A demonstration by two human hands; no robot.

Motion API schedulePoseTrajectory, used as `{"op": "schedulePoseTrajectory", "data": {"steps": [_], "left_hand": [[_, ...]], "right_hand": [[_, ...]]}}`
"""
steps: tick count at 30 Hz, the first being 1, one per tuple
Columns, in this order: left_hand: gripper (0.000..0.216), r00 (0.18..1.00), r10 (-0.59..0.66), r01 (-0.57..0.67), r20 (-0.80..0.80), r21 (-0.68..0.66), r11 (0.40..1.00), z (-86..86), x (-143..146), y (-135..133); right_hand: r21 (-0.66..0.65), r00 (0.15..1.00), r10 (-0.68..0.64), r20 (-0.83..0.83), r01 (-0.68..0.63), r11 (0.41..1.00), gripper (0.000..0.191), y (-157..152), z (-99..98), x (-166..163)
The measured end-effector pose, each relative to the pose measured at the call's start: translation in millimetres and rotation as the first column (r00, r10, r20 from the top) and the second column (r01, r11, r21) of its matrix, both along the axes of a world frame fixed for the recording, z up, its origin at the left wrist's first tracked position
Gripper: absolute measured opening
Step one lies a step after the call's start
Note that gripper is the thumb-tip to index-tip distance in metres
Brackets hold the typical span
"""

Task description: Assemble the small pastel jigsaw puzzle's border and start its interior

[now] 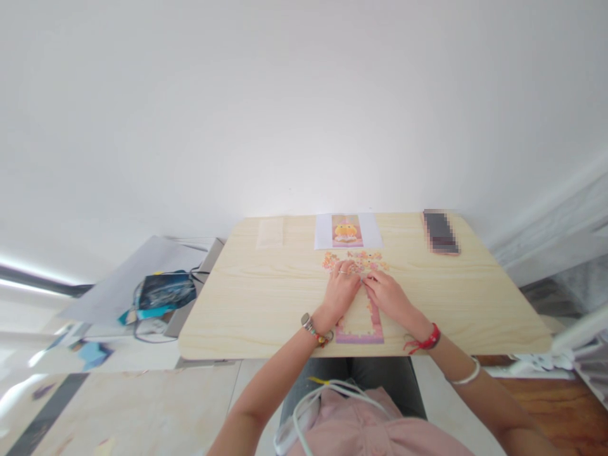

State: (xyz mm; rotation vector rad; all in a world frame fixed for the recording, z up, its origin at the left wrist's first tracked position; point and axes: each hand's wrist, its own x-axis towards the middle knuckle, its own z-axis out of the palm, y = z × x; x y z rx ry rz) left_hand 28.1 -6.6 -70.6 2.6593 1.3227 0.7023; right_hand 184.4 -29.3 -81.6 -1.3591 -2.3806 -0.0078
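A border of joined jigsaw puzzle pieces (360, 339) lies on the table in front of me, pink and purple along its near and right sides. My left hand (341, 292) rests palm down over its upper left part, fingers stretched toward the loose puzzle pieces (368, 258). Close beside it, the fingers of my right hand (390, 296) are pressed together at the border's upper right; whatever is under the fingertips is too small and covered to see. Both hands almost touch at the thumbs. Behind the loose pieces lies a sheet with a picture (347, 232) of yellow figures.
The light wooden table (266, 297) stands against a white wall. A phone (441, 232) lies at the back right, and a thin clear packet (270, 233) at the back left. Left of the table, a dark blue bag (166, 291) sits on a lower surface. White cables (332, 387) lie across my lap.
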Motion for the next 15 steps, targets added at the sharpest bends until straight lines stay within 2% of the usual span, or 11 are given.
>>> {"op": "schedulePoseTrajectory", "data": {"steps": [7,11,15], "left_hand": [[0.010,1.000,0.005,-0.005,0.009,-0.009,1.000,0.1,1.7,0.1],[0.007,1.000,0.012,-0.012,-0.005,-0.015,1.000,2.1,1.6,-1.5],[0.010,1.000,0.027,-0.027,-0.001,-0.012,1.000,2.0,1.7,-2.5]], "right_hand": [[-0.046,0.999,0.001,-0.036,-0.003,0.999,0.019,0.2,0.7,2.1],[-0.080,0.991,-0.075,-0.108,0.066,0.995,0.022,-0.9,0.6,3.9],[-0.088,0.990,-0.100,-0.099,0.091,0.992,0.023,-0.8,-1.4,4.7]]}}
